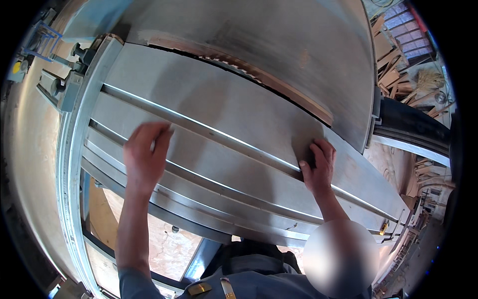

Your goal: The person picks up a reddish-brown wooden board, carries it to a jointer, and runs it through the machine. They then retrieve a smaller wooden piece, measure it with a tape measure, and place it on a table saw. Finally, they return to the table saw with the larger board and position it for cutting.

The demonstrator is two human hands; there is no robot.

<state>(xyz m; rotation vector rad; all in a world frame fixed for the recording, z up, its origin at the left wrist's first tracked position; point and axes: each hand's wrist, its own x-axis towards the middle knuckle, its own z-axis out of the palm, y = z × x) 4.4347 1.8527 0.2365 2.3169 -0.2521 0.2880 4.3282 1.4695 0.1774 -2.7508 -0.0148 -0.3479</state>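
Observation:
My left hand [145, 152] hovers over the left part of a grey metal sliding table [239, 112], near its long grooves. Its fingers are curled in and the thumb is pressed toward them; whether anything small is between them is hidden. Farther right, my right hand [322, 167] is at the table beside the upper groove, thumb and fingers apart, nothing visible in the grip. A narrow wooden strip [294, 98] with a rough, splintered edge lies along the dark gap at the table's far side. A round blur covers part of my right forearm.
A metal fence rail [74, 129] with clamp knobs [59, 86] crosses the left end. Beyond the gap is a wide fixed metal table [294, 35]. Wood offcuts [393, 74] are piled at the far right. A small yellow part [383, 228] sits at the table's right end.

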